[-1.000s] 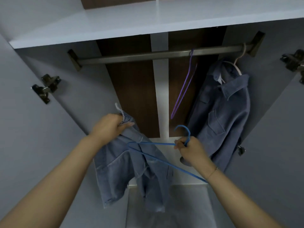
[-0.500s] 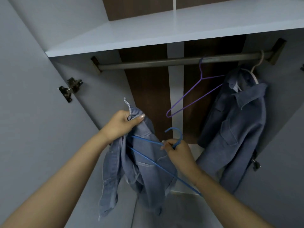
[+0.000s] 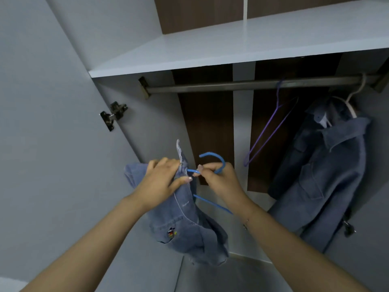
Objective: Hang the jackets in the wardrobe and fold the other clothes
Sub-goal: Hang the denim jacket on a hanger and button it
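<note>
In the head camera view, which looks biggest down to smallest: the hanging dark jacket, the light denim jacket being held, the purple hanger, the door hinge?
1. Dark jacket
2. Light denim jacket, though nearer the camera and bunched
3. Purple hanger
4. Door hinge

Single head-worn view, close above the hands (image 3: 189,182) — angled forward and slightly up into the wardrobe (image 3: 231,45) interior

Dim cool light, soft focus, wide-angle bending

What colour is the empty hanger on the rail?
Purple. The empty wire hanger hangs from the rail; the head view shows it best.
</note>
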Motion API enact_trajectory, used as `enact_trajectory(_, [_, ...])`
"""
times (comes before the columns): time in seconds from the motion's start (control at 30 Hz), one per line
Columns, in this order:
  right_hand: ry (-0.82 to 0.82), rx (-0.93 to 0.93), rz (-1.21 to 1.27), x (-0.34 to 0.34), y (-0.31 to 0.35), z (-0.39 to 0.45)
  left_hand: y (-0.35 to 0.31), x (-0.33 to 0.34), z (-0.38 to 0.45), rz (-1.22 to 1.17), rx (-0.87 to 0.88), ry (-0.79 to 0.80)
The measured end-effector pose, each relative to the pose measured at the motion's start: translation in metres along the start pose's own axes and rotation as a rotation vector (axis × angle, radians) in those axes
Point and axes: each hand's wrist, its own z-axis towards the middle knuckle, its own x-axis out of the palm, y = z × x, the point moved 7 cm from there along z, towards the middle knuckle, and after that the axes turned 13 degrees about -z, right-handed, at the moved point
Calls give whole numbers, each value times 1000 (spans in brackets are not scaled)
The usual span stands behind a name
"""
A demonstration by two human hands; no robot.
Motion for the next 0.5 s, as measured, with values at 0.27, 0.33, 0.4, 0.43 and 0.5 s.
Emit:
enact_trajectory(0.27, [293, -188, -292, -36, 36, 40, 57, -4, 2, -767, -327, -180])
enact_trajectory(0.33, [299, -94, -252, -83, 19, 44, 73, -10, -8, -1002, -402, -242])
enact_trajectory(0.4, [246, -9, -25, -129, -13, 44, 82, -21, -15, -1108, -425, -307])
enact_trajectory(0.43, [232, 23, 97, -140, -31, 42, 85, -28, -17, -1137, -430, -345])
enact_trajectory(0.5, [255, 133, 120, -124, -76, 35, 85, -39, -18, -1166, -445, -411])
